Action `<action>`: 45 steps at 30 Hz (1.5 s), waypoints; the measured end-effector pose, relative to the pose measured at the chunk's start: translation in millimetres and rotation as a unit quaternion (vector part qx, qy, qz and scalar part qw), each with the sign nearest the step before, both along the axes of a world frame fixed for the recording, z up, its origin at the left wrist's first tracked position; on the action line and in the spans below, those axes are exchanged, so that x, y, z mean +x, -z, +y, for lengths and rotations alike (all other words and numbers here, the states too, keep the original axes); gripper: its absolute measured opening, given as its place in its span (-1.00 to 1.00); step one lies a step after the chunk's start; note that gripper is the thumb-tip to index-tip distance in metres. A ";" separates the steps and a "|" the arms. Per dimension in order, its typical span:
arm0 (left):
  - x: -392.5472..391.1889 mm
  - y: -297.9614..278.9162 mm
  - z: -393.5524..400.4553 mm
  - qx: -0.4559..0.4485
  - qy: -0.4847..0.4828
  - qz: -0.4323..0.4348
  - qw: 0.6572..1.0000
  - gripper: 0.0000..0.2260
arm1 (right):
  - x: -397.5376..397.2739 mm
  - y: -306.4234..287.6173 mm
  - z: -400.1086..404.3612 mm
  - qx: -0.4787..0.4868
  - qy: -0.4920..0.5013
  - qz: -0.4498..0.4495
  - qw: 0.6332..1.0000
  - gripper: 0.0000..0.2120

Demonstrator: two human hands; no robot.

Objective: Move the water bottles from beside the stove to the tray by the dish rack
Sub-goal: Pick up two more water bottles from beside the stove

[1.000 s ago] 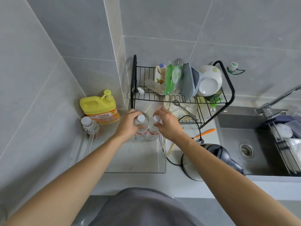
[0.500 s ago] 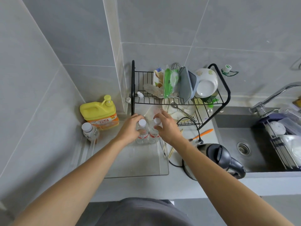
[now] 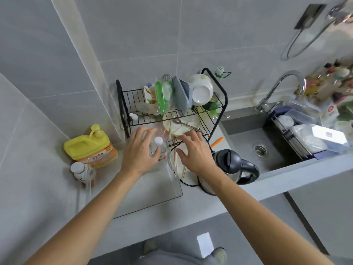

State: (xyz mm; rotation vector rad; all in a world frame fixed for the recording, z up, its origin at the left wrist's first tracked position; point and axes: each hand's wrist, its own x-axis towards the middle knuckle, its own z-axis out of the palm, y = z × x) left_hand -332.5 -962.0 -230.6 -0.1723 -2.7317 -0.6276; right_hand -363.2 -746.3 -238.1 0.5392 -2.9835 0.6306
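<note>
Water bottle (image 3: 159, 153) stands upright on the tray (image 3: 133, 194), touching the spread-fingered left hand (image 3: 139, 150); the right hand (image 3: 193, 152), equally spread and empty, lies just beside.

Walls (image 3: 133, 29): large pale grey tiles meeting in a corner at left. Counter (image 3: 152, 213): light grey, running along the wall. Sink (image 3: 248, 134): grey, recessed at right, with a chrome faucet (image 3: 282, 87) above it. Floor (image 3: 238, 236): grey, below the counter edge

Bright even light, soft shadows, wide-angle bending, motion blur at right edge
</note>
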 end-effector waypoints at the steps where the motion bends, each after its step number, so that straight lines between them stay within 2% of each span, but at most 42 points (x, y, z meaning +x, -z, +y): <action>1: -2.2 -13.2 12.6 -0.011 0.017 0.004 1.000 -0.52 | 1.2 -8.5 14.7 0.003 0.011 0.021 1.000 -0.61; 6: -18.6 -70.8 117.0 -0.060 0.101 0.026 0.993 -0.46 | 20.5 -55.8 119.9 -0.003 0.097 0.097 0.991 -0.51; 11: -12.6 -95.5 292.5 -0.062 0.184 0.053 0.980 -0.46 | 76.0 -85.8 284.7 0.012 0.194 0.114 0.974 -0.38; 18: 48.4 -89.8 551.2 -0.059 0.321 0.041 0.944 -0.40 | 203.8 -94.2 527.4 0.038 0.394 0.111 0.911 -0.40; 27: 134.0 -80.7 827.9 -0.051 0.533 0.040 0.844 -0.39 | 365.7 -84.9 724.9 0.037 0.608 0.071 0.790 -0.35; 32: 180.3 -62.9 969.5 -0.046 0.622 0.038 0.781 -0.40 | 433.9 -71.7 820.3 0.042 0.690 0.048 0.721 -0.36; 36: 215.0 -52.3 1084.1 -0.041 0.685 0.015 0.728 -0.39 | 480.3 -70.5 893.0 0.057 0.745 0.019 0.665 -0.28; 45: 318.9 -57.7 1266.7 -0.028 0.790 0.037 0.611 -0.40 | 576.3 -71.1 1009.4 0.048 0.836 0.024 0.547 -0.32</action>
